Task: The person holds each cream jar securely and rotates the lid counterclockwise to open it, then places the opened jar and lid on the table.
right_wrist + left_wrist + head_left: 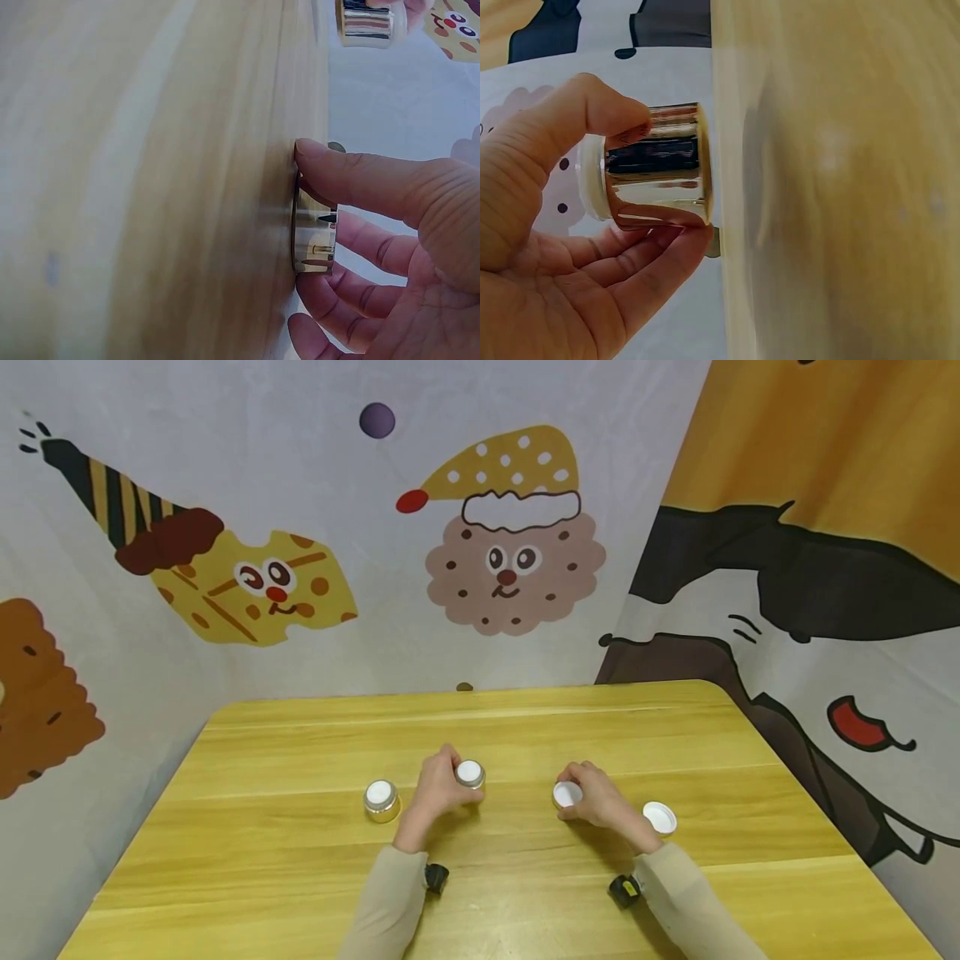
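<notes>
Between thumb and fingers my left hand (442,787) grips a shiny gold cosmetic jar (660,172) with a white top, upright and close over the table. My right hand (596,797) pinches a gold jar lid (315,232) by its rim, its white inside (567,794) facing up, down at the tabletop. A second gold jar (382,802) with a white top stands left of my left wrist. Beside my right wrist lies another lid (660,818), white inside upward.
The wooden table (510,893) has its far edge against a cartoon-printed cloth (390,568). Black wrist cameras (437,877) hang at both sleeves, low over the tabletop.
</notes>
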